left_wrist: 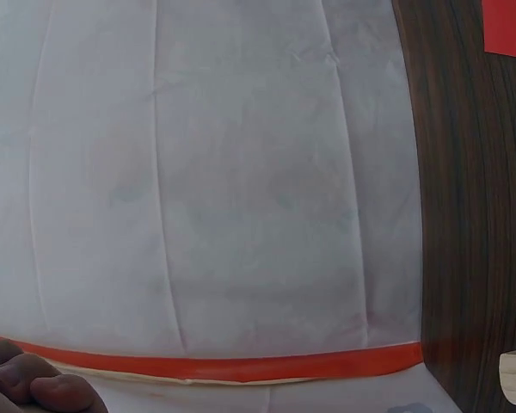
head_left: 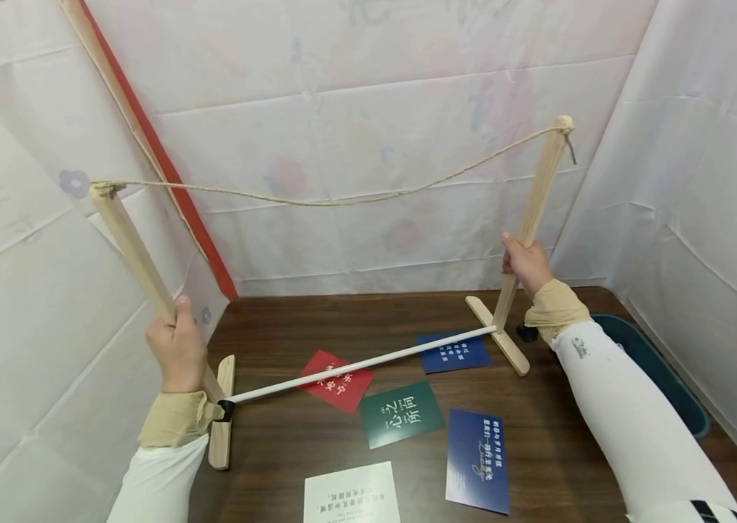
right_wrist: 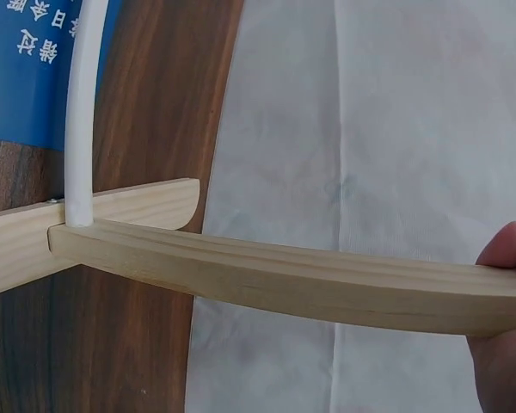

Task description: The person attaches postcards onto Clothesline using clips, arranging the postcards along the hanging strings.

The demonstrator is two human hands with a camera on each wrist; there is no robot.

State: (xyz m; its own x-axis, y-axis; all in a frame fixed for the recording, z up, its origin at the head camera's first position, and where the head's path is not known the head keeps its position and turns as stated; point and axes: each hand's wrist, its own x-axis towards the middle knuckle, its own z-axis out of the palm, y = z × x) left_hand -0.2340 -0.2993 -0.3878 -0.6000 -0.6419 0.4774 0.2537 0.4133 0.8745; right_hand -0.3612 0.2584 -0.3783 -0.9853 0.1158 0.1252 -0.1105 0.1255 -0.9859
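Note:
A wooden rack stands on the dark wood table: two upright posts on flat feet, joined low down by a white rod and at the top by a sagging twine string. My left hand grips the left post near its base. My right hand grips the right post at mid height. In the right wrist view the right post meets its foot beside the white rod, with my fingertips at the edge. Left fingertips show in the left wrist view.
Cards lie on the table under the rack: a red one, a green one, two blue ones and a white one. A dark teal bin sits at the right. White cloth walls close in on three sides.

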